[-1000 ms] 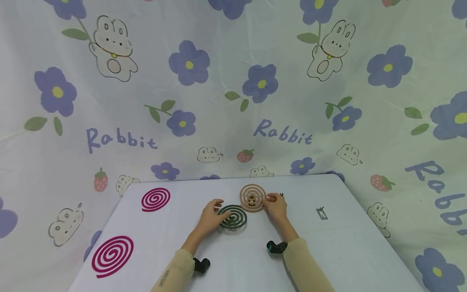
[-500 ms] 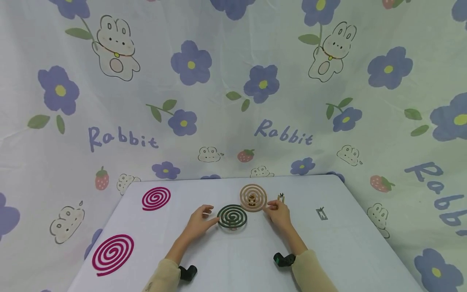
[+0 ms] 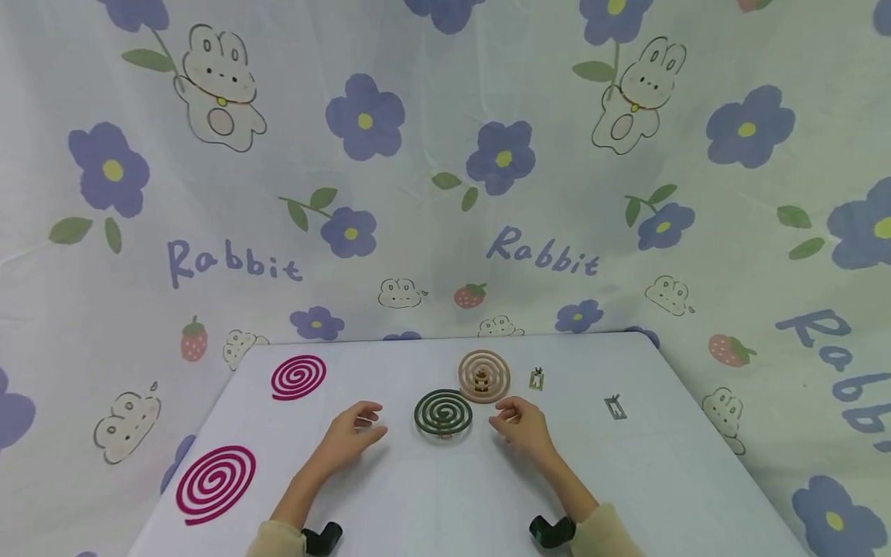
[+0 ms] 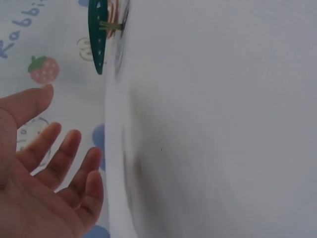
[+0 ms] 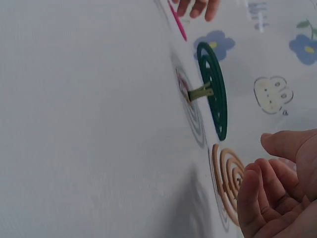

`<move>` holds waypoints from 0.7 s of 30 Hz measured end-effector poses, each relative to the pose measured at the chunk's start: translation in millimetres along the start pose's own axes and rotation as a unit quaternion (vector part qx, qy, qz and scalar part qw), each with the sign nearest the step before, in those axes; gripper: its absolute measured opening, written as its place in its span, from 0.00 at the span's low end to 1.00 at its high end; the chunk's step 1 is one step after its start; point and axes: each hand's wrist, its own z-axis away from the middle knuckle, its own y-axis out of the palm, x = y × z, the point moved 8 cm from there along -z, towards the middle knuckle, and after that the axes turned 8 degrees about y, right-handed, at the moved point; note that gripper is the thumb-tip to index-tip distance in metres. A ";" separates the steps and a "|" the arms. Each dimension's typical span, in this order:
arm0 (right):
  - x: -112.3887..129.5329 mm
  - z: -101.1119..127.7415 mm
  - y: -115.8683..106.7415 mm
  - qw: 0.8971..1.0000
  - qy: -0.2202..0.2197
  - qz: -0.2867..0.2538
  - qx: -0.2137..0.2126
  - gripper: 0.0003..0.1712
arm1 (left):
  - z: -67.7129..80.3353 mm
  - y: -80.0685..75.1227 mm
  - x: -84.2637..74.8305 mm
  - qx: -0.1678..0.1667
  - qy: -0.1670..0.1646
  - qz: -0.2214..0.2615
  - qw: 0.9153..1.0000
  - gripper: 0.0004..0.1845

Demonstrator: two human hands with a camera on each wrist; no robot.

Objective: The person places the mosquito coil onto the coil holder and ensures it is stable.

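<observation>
The green mosquito coil (image 3: 443,413) lies level, raised on a small brass-coloured stand (image 5: 199,92). Just behind it is a tan mosquito coil (image 3: 493,367) with a gold figure-shaped piece (image 3: 481,379) at its centre. My left hand (image 3: 348,439) hovers left of the green coil, thumb and fingers apart, holding nothing. To the right of that coil, my right hand (image 3: 527,430) is in the air with its fingers loosely bent and nothing in them. In the right wrist view, the right hand's fingertips (image 5: 251,173) overlap the tan coil; the head view shows them in front of it.
Two magenta coils lie on the left, one at the back (image 3: 298,377) and one nearer (image 3: 216,483). A small gold metal stand (image 3: 537,379) is right of the tan coil; a flat silver metal piece (image 3: 616,407) lies farther right. A patterned curtain (image 3: 431,232) closes off the back.
My left hand has drawn away from the green coil, leftward and toward me. The right hand has come off the tan coil's edge and moved nearer me, uncovering the small gold stand.
</observation>
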 end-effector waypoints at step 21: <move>71.1 42.2 82.3 0.985 -0.083 -0.009 0.151 0.14 | 78.1 -79.5 30.2 -0.051 -0.065 -0.038 0.996 0.19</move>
